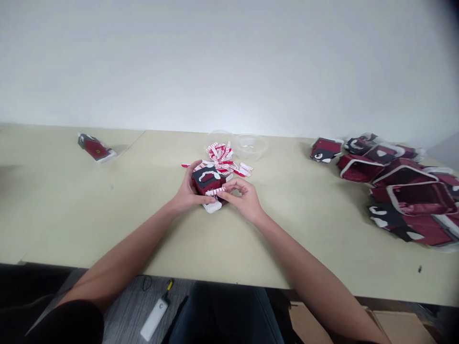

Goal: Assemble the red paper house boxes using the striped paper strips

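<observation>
Nearest, below the worktop edge: white device (155, 319) on grey floor (124, 310), left; cardboard (309, 321), right. Small dark bit (420, 269) on the worktop (229, 243), near right.

Mid-scene, left hand (188, 191) wraps the left side of the maroon box (201, 188), fingers curved, thumb along its near side. Right hand (245, 197) is narrow, fingertips pinching the striped strip (215, 191) against the box's near side. Box sits center, tilted, black and white trim up, white flap (212, 207) toward near edge.

Just beyond: loose red-white strips (224, 165), heaped. Behind them, two clear bowls (251, 146) side by side; strips overlap the left one.

Right: pile of maroon boxes (421, 196), several with clear windows; single box (325, 149) just left of its far end. Far left: another box (95, 148), lying slanted. Farthest: pale wall (229, 62).
</observation>
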The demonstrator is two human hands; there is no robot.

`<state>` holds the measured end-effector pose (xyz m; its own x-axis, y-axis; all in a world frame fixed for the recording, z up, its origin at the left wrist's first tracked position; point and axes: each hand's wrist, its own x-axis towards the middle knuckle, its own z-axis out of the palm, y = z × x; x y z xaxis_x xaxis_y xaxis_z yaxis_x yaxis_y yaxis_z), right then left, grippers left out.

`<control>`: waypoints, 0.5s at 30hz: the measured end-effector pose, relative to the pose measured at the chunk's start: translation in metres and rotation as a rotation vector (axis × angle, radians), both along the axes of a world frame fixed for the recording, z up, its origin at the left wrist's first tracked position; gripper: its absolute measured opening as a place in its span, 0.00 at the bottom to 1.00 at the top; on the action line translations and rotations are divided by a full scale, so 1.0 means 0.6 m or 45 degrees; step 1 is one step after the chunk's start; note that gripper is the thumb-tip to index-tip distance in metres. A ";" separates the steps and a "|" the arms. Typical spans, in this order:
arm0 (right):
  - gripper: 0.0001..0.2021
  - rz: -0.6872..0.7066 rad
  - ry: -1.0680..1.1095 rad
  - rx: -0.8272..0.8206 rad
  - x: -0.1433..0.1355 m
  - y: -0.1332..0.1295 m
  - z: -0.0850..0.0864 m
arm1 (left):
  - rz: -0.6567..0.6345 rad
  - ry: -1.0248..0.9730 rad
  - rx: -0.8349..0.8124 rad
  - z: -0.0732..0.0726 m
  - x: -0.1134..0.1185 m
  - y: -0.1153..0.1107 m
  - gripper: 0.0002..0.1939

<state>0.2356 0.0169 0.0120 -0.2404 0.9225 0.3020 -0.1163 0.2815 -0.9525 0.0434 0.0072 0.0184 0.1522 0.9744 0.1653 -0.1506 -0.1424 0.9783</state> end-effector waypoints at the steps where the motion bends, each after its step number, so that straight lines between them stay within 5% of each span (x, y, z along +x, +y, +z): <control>1: 0.20 -0.002 -0.010 0.023 0.001 0.000 -0.002 | 0.001 0.012 0.027 0.002 0.001 -0.002 0.63; 15: 0.16 0.089 -0.002 0.007 0.001 -0.006 -0.001 | 0.038 0.238 0.257 0.018 -0.002 -0.019 0.58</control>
